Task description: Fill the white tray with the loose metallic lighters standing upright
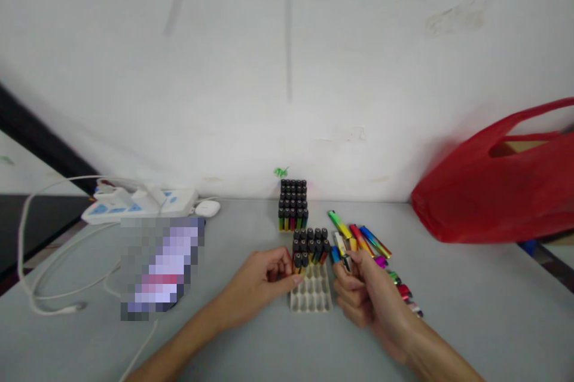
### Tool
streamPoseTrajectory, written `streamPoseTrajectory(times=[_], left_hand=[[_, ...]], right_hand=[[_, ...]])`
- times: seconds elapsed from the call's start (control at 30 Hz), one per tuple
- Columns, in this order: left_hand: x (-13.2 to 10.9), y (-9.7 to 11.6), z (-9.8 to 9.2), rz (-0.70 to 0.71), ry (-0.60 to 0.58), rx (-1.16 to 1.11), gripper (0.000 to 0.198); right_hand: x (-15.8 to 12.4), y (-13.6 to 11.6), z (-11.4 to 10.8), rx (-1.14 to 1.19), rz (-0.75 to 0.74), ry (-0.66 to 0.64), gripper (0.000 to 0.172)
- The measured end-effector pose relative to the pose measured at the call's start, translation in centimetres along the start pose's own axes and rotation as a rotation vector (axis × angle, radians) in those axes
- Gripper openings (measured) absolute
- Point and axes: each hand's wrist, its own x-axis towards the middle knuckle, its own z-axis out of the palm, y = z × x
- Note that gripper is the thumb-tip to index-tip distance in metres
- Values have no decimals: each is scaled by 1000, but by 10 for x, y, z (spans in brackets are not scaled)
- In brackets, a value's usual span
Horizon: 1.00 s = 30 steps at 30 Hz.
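Soft, flat, greyish light is brightest on the wall (251,143) near centre, dimming toward 10 and 2 o'clock. A faint shadow edges the red bag (502,191), stretched by wide-angle distortion at 3; pixelation covers 8; the coloured pieces (339,225) at 4 look soft

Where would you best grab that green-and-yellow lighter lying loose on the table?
Probably best to pinch the green-and-yellow lighter across its long sides near the green end, from above. It is slim and lies flat, so thumb and finger could straddle it; the green end juts toward the wall, while the yellow end lies close to a red-and-gold lighter.
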Motion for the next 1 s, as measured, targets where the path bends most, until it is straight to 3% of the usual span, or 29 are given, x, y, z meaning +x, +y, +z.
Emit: streamPoseTrajectory(times=[0.17,0.57,1.0], left_hand=[[0,0,0,-1,-8,-3,34],[0,-1,1,9,0,-5,36],[1,-4,1,5,5,3,34]], right_hand=[[4,2,-1,4,-18,37,65],[8,-3,-8,96,-13,-78,73],[8,0,-5,55,-21,1,66]])
